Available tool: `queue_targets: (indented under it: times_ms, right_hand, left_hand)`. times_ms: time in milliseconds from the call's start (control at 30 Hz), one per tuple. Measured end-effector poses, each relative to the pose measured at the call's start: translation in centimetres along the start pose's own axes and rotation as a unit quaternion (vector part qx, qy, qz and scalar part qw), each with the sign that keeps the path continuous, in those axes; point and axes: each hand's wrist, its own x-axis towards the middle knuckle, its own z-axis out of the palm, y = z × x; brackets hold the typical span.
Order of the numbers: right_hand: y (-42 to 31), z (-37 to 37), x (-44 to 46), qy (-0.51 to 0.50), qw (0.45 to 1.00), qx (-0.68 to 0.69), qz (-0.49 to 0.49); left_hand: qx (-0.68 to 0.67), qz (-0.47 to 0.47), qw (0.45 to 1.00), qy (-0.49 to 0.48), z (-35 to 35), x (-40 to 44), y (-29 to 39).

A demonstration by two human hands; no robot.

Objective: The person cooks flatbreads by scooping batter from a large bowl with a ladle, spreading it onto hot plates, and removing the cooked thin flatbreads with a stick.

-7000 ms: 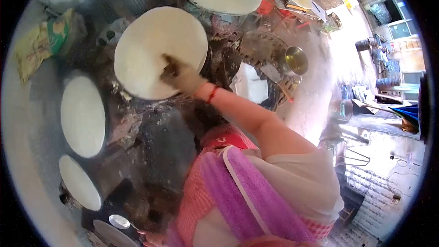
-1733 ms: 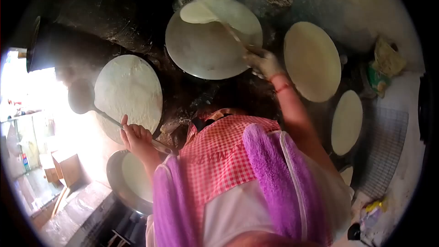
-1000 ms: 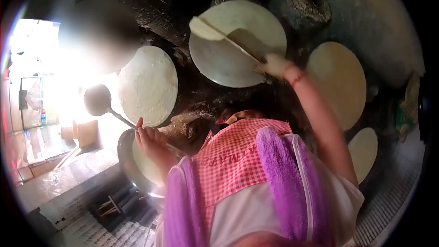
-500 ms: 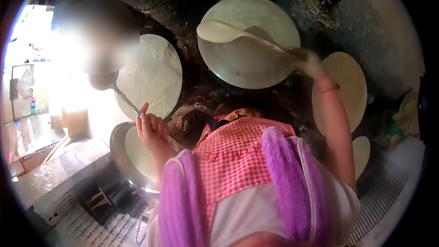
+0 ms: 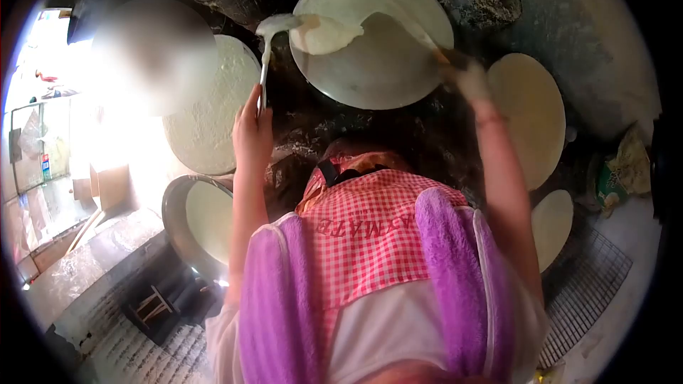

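A ladle [image 5: 265, 64] is upright in my left hand [image 5: 252, 135], its fingers closed around the handle. Pale batter coats the ladle's bowl, at the left rim of a large round griddle [image 5: 373, 89]. My right hand [image 5: 471, 82], smeared by motion, grips the brownish handle of a long spreader [image 5: 416, 28] at the griddle's right side. The spreader's pale shaft slants up and left over the surface. A thick white patch of batter [image 5: 324, 37] lies at the griddle's upper left; a thinner film covers its upper part, with bare grey metal below.
On the left, a round pan with a pale sheet [image 5: 213, 124] is partly covered by a blurred patch. Below it stands a deep metal pot [image 5: 174, 206] of pale contents. Two round pale surfaces [image 5: 530, 121] are on the right, above a wire rack [image 5: 587, 284]. A green packet [image 5: 612, 181] lies farther right.
My left hand has moved up and right, bringing the ladle from beside the left pan to the griddle's rim. My right hand has shifted slightly, and the spreader is now angled more steeply.
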Motion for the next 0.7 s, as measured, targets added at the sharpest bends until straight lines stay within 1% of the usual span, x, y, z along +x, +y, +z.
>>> queue_targets:
  times_ms: [33, 67, 100, 167, 200, 233, 267, 300, 367, 433, 467, 500, 533, 567, 633, 667, 700]
  right_hand:
    - [0.1, 1.4, 1.0, 0.002, 0.997, 0.007, -0.079]
    - [0.2, 2.7, 1.7, -0.012, 0.991, -0.075, -0.109]
    - [-0.5, 4.0, 2.1, -0.026, 0.977, -0.156, -0.142]
    - [-1.2, 6.4, 0.5, -0.062, 0.99, -0.108, -0.07]
    - [-0.3, 6.8, 0.0, -0.05, 0.982, -0.136, -0.122]
    - [-0.1, 6.4, -1.4, -0.056, 0.982, -0.133, -0.119]
    - [-1.1, 5.6, -3.8, -0.099, 0.992, -0.073, -0.02]
    - [-1.3, 5.0, -6.3, -0.137, 0.987, -0.014, 0.078]
    - [1.8, 4.3, -10.1, -0.125, 0.983, 0.079, 0.108]
    - [7.2, 4.2, -13.7, -0.116, 0.989, 0.058, 0.071]
    - [11.1, 4.8, -15.4, -0.07, 0.996, 0.031, 0.039]
    - [13.7, 5.7, -17.3, -0.024, 1.0, 0.001, 0.009]
    - [12.6, 7.4, -19.4, 0.055, 0.996, 0.016, 0.062]
    - [18.5, 7.9, -19.5, 0.055, 0.975, 0.1, 0.191]
    - [17.8, 11.6, -19.8, 0.155, 0.954, 0.141, 0.215]
    - [16.7, 12.9, -19.3, 0.157, 0.944, 0.229, 0.176]
    - [15.6, 14.2, -18.7, 0.154, 0.926, 0.317, 0.139]
  left_hand:
    - [0.059, -0.009, 0.998, -0.014, 0.3, 0.6, 0.9]
    - [0.063, -0.01, 0.998, -0.01, 0.6, 0.7, 1.8]
    - [0.073, -0.028, 0.997, -0.026, 1.0, 0.7, 2.8]
    - [0.087, -0.049, 0.994, -0.039, 1.6, -0.2, 3.4]
    - [0.071, -0.038, 0.996, -0.032, 2.0, -1.4, 3.0]
    - [0.056, -0.03, 0.998, -0.029, 2.1, -3.0, 2.6]
    - [0.041, -0.03, 0.998, -0.031, 2.0, -4.7, 2.5]
    - [0.042, -0.031, 0.998, -0.033, 1.6, -6.5, 2.3]
    - [0.003, -0.018, 0.997, -0.069, 0.8, -9.6, 2.1]
    - [-0.023, 0.015, 0.994, -0.101, 0.3, -12.3, 2.5]
    - [-0.055, 0.008, 0.988, -0.142, 0.4, -12.9, 2.7]
    - [-0.087, 0.036, 0.984, -0.148, 0.6, -13.1, 3.4]
    - [-0.077, 0.052, 0.978, -0.184, 0.8, -12.7, 3.9]
    - [-0.066, 0.067, 0.97, -0.223, 1.3, -12.3, 3.9]
    - [-0.141, 0.143, 0.956, -0.215, 3.9, -10.6, 2.9]
    - [-0.192, 0.164, 0.942, -0.219, 5.5, -9.6, 1.9]
    - [-0.313, 0.076, 0.913, -0.249, 4.7, -9.7, 2.2]
